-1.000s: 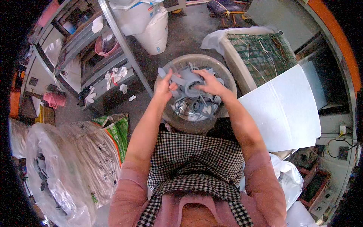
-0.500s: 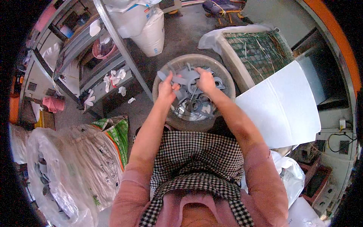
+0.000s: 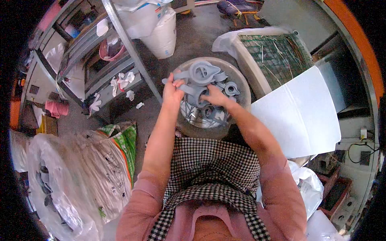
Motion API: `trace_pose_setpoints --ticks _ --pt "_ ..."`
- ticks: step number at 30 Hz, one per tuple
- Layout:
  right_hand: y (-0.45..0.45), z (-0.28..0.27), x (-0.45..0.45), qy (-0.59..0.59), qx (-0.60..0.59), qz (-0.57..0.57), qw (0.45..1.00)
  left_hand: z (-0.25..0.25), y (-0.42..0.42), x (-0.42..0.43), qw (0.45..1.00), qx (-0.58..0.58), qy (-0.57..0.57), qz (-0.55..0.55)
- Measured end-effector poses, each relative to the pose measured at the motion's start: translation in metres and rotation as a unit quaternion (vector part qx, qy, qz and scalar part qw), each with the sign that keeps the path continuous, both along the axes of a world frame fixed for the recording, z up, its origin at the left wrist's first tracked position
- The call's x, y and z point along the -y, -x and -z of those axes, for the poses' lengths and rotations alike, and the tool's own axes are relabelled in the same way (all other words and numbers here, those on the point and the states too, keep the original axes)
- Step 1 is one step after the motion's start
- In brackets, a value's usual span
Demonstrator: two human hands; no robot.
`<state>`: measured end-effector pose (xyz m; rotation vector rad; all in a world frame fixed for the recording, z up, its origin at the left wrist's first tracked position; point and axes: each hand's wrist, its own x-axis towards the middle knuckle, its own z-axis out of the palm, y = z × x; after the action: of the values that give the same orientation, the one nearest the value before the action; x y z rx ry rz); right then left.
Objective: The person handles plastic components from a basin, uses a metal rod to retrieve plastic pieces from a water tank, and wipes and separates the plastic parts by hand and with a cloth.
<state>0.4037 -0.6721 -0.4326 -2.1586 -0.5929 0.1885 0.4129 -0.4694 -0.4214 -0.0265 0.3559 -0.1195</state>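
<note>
I can't make out much of what lies deep in the round basin at the middle of the frame: the heaped grey pieces overlap, and the shiny patch toward its near side is too blurred to name. The right hand's fingertips are partly lost against the grey plastic. Down at lower left, the dark bits inside the clear plastic bag are hard to tell, and the white sacks at the top are cut off by the frame edge.

The upper grey piece, ring-shaped with a pointed lip, sits up and to the right of the left hand, over the basin. Its strip-like handle runs back into that hand, whose fingers are closed around it. The lower grey piece lies between both hands; the right hand's fingers touch its open end, but whether they pinch it I can't tell.

Both bare forearms reach up the frame past the checked apron, converging above the basin, the right one slanting inward more sharply.
</note>
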Motion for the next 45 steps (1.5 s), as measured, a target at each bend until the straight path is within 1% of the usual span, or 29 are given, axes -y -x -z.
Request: trace_pose_setpoints --ticks 1,2,3,4,6,7,9,11,13,14,15,16,18,19,21,23,25,28,30,32,34,36,37,38,39,40,42,43,45 --pt "0.000 0.001 -0.004 -0.001 0.001 0.002 1.000 -0.002 -0.002 0.000 1.000 0.006 0.014 0.006" --pt "0.000 0.002 -0.006 -0.008 0.002 0.038 0.999 -0.003 -0.004 0.001 1.000 0.007 0.012 0.008" --pt "-0.001 0.008 -0.007 -0.014 0.003 0.073 0.997 -0.006 -0.004 0.005 1.000 -0.019 0.004 -0.001" --pt "-0.003 0.016 -0.008 -0.015 0.003 0.076 0.997 -0.009 -0.004 0.008 0.999 -0.045 -0.005 -0.010" --pt "-0.006 0.025 -0.008 0.158 0.015 0.136 0.978 -0.010 0.002 0.017 1.000 -0.026 0.009 0.003" --pt "-0.006 0.027 -0.008 0.159 0.014 0.139 0.977 -0.010 0.004 0.021 1.000 -0.004 0.024 0.013" --pt "0.000 0.031 -0.007 0.123 0.026 0.196 0.972 -0.007 0.002 0.023 0.999 -0.013 0.026 0.016" --pt "-0.003 0.028 -0.006 0.135 0.002 0.197 0.971 -0.004 -0.001 0.022 0.999 -0.017 0.029 0.015" --pt "-0.005 0.011 -0.007 0.145 -0.019 0.195 0.970 -0.012 -0.004 0.020 0.999 -0.044 0.018 -0.003" --pt "-0.004 0.003 -0.004 0.088 0.002 0.169 0.982 -0.014 -0.003 0.019 0.999 -0.044 0.018 -0.003" --pt "-0.003 -0.003 -0.003 0.030 0.021 0.141 0.989 -0.014 -0.003 0.017 0.998 -0.030 0.049 0.003" --pt "-0.002 -0.003 -0.001 0.030 0.021 0.140 0.989 -0.013 -0.002 0.015 0.997 -0.017 0.080 0.009" --pt "0.001 -0.012 -0.001 -0.004 0.022 0.098 0.995 -0.012 -0.001 0.014 0.997 -0.017 0.076 0.006" --pt "0.004 -0.018 -0.002 -0.004 0.023 0.098 0.995 -0.012 -0.001 0.015 0.997 -0.015 0.071 0.005" --pt "0.007 -0.032 -0.004 0.083 0.031 0.137 0.987 -0.017 -0.002 0.016 0.998 -0.019 0.064 -0.003" --pt "0.008 -0.030 -0.005 0.070 0.046 0.140 0.987 -0.020 -0.002 0.015 0.998 -0.026 0.056 -0.014" --pt "0.009 -0.025 -0.006 0.058 0.063 0.143 0.986 -0.018 -0.006 0.014 0.999 -0.015 0.007 -0.031" --pt "0.010 -0.028 -0.007 0.041 0.033 0.111 0.992 -0.020 -0.006 0.010 0.999 -0.029 0.029 -0.022" --pt "0.011 -0.032 -0.007 0.034 0.003 0.078 0.996 -0.018 -0.006 0.009 0.999 -0.022 0.017 -0.021" --pt "0.011 -0.030 -0.007 0.012 0.021 0.061 0.998 -0.015 -0.007 0.007 1.000 -0.014 0.005 -0.019" --pt "0.009 -0.021 -0.008 -0.009 0.040 0.044 0.998 -0.020 -0.005 0.007 1.000 -0.011 0.025 -0.015" --pt "0.010 -0.019 -0.011 0.083 -0.010 0.089 0.993 -0.021 -0.004 0.007 0.999 -0.002 0.031 -0.020" --pt "0.010 -0.022 -0.012 0.084 -0.009 0.088 0.993 -0.020 -0.005 0.006 0.999 0.007 0.037 -0.024" --pt "0.010 -0.024 -0.012 0.088 -0.059 0.082 0.991 -0.019 -0.006 0.006 0.999 0.008 0.038 -0.025" --pt "0.011 -0.026 -0.012 0.091 -0.109 0.077 0.987 -0.021 -0.005 0.007 0.999 0.003 -0.005 -0.043" --pt "0.013 -0.024 -0.012 0.091 -0.109 0.076 0.987 -0.023 -0.005 0.009 0.997 -0.003 -0.048 -0.062" --pt "0.017 -0.021 -0.008 0.017 -0.077 0.017 0.997 -0.028 0.000 0.013 0.998 0.003 -0.023 -0.059" --pt "0.017 -0.019 -0.008 0.017 -0.078 0.017 0.997 -0.031 0.003 0.014 0.999 0.007 -0.002 -0.054" --pt "0.019 -0.012 -0.013 0.013 -0.146 0.110 0.983 -0.024 0.004 0.017 0.998 0.015 -0.034 -0.047"
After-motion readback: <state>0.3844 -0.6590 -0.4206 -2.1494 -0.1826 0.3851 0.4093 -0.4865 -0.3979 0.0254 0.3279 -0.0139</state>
